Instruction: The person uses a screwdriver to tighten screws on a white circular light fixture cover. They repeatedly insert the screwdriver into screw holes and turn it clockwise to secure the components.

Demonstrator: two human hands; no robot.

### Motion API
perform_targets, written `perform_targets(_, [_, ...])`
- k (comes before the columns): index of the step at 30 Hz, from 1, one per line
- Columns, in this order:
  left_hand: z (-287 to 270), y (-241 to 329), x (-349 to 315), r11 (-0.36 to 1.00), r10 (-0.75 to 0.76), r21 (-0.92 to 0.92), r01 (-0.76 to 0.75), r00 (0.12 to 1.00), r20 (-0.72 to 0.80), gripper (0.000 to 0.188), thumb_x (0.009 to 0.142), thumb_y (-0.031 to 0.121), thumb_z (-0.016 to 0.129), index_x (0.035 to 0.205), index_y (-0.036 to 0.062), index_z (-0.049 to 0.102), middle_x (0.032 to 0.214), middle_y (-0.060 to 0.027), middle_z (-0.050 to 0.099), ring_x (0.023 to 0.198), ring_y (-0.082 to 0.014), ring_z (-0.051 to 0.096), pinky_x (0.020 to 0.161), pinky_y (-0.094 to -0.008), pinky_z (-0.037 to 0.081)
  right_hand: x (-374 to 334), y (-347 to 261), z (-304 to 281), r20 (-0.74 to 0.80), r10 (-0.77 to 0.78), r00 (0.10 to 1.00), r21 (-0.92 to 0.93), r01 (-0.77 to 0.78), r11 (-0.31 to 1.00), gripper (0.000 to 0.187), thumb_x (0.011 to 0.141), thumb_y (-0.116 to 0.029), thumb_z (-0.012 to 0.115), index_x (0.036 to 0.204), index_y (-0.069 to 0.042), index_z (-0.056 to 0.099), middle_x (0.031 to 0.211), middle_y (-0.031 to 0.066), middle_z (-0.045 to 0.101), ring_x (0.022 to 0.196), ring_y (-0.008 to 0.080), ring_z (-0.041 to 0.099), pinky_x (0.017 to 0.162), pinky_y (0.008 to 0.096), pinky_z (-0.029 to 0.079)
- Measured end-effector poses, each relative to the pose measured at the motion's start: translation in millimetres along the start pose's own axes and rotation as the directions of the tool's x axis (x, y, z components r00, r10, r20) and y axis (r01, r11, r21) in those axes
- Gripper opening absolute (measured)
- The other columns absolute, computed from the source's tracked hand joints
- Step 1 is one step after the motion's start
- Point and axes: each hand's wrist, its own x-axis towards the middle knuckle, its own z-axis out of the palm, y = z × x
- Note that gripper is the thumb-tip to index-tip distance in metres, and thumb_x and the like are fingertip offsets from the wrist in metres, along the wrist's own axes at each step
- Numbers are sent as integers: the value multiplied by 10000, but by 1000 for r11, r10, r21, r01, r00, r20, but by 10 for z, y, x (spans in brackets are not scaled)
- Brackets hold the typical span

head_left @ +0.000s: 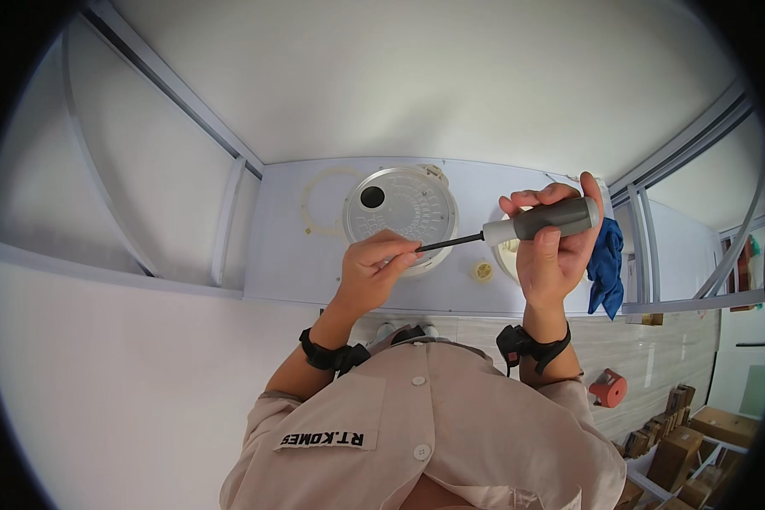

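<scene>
A screwdriver (556, 219) with a grey handle, a pale collar and a dark shaft is held level above the table. My right hand (548, 270) grips its handle, with the thumb across it and some fingers raised. At the other end, my left hand (376, 263) pinches the tip of the shaft; whether a screw is between those fingers is hidden. Below and beyond the left hand sits a round white appliance part with a silver metal disc (404, 200), which has a dark round opening at its upper left. A small yellowish round cap (482, 271) lies under the shaft's right side.
On the white table (293, 272), a thin cream ring (308, 223) lies at the left. A white round part (507, 255) is partly hidden behind my right hand. A blue cloth (605, 270) hangs over the right edge. A red stool (609, 388) and cardboard boxes (676, 455) stand on the floor.
</scene>
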Motion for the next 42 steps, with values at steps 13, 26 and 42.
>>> perform_targets(13, [30, -48, 0, 989, -46, -143, 44, 999, -14, 176, 1004, -35, 759, 1168, -10, 816, 1058, -121, 791, 933, -167, 744, 784, -273, 562, -26, -31, -6, -33, 24, 999, 24, -24, 999, 857, 1062, -250, 759, 1690, -53, 211, 1320, 151, 586, 1182, 340, 713, 1047, 603, 607])
perform_targets(26, [-21, 115, 23, 999, -28, 32, 27, 999, 20, 199, 934, -113, 778, 1115, -33, 798, 1032, -141, 773, 920, -191, 733, 821, -308, 618, -60, -42, 15, -15, 53, 998, -35, -54, 998, 916, 978, -203, 860, 1667, -65, 272, 1263, 141, 619, 1147, 309, 726, 1014, 516, 627])
perform_targets(42, [89, 24, 104, 834, 218, 494, -244, 970, 110, 253, 874, 36, 864, 1122, 69, 826, 909, -41, 802, 879, -232, 731, 800, -361, 570, -68, 56, 41, 129, -57, 990, -418, 106, 902, 1081, 760, -218, 1036, 1633, -119, 406, 1224, 172, 683, 1032, 252, 737, 881, 389, 655])
